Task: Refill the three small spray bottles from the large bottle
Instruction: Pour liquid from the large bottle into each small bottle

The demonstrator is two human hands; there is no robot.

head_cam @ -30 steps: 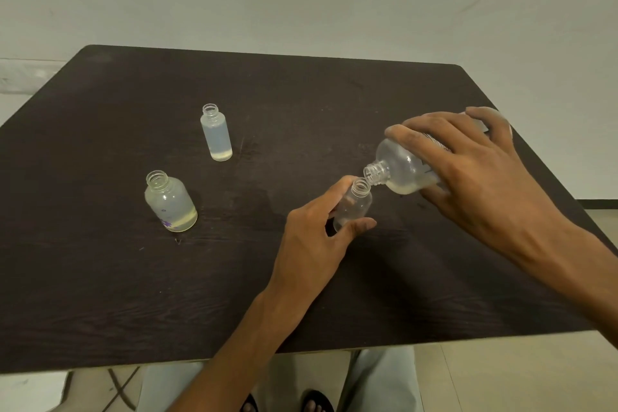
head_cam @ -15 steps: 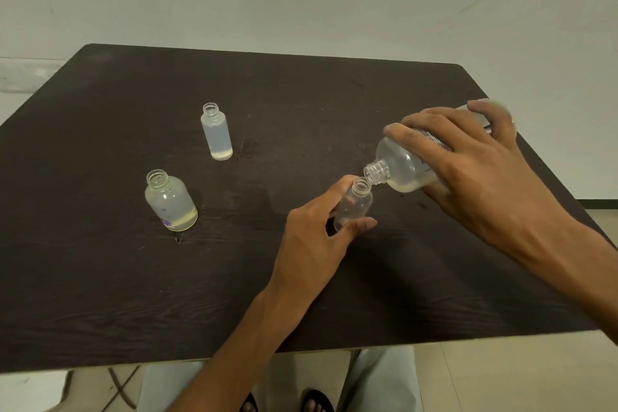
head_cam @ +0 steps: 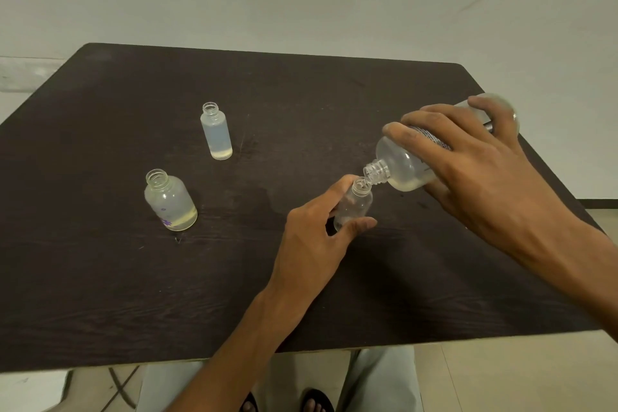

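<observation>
Right of frame centre: right hand (head_cam: 481, 170) wrapped around large bottle (head_cam: 401, 164), tipped neck-down to left, pale liquid pooled at low side. Its mouth touching mouth of small bottle (head_cam: 354, 204), pinched between thumb and fingers of left hand (head_cam: 311, 244), tilted on dark table (head_cam: 301, 94). Left of centre: round bottle (head_cam: 170, 202) upright, uncapped. Upper centre-left: slim bottle (head_cam: 216, 132) upright, uncapped, well apart.

arms bare, no sleeves | trousers (head_cam: 381, 378) pale grey | dark sandals (head_cam: 316, 400) on feet
</observation>
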